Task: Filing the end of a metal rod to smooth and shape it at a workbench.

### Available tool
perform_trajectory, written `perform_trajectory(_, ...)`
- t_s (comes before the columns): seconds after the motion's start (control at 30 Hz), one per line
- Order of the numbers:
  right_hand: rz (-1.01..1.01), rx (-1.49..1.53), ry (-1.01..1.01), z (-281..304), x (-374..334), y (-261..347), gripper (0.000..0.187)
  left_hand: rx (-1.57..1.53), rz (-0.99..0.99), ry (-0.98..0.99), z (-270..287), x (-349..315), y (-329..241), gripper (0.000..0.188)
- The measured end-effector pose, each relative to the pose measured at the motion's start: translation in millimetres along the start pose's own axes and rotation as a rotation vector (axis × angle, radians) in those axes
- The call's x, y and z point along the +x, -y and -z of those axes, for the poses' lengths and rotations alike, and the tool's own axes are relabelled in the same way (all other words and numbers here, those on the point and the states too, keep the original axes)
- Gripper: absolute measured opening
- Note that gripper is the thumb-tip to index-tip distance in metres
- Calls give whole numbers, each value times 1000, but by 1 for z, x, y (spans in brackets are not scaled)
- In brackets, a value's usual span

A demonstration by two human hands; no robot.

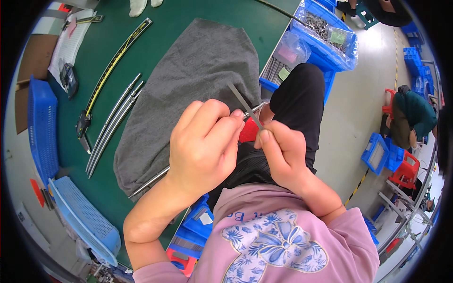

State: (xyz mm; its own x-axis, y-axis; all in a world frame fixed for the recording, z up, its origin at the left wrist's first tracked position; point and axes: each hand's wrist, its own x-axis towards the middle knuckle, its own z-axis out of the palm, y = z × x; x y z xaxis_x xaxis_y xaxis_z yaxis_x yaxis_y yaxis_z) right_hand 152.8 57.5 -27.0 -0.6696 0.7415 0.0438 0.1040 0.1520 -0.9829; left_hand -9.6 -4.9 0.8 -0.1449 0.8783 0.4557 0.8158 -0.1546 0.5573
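My left hand [203, 141] is closed around a long, thin metal rod [150, 181], which slants from the lower left up to the right. Between the finger and thumb of my right hand [285, 153] is a flat, narrow metal file [242, 101]. The file crosses the rod near its far right end, and the two seem to touch there. Under the rod's left part lies a grey cloth [188, 66], spread over the green table [165, 33]. Left of the cloth, several similar metal rods [109, 129] lie side by side.
A long caliper [83, 122] lies beyond the rods, near a smaller device [70, 81] on paper. Blue baskets [42, 127] line the left edge. At the right stand blue bins [330, 28] of metal parts. Another person [410, 115] is bent over at far right.
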Motion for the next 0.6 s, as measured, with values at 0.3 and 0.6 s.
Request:
perform_trajectory(0.3,23,49,-8,-2,2,-6,15,-15,-4,4,-1,0,0,13)
perform_trajectory(0.6,-37,29,25,3,-3,-4,15,-26,0,9,0,1,0,13)
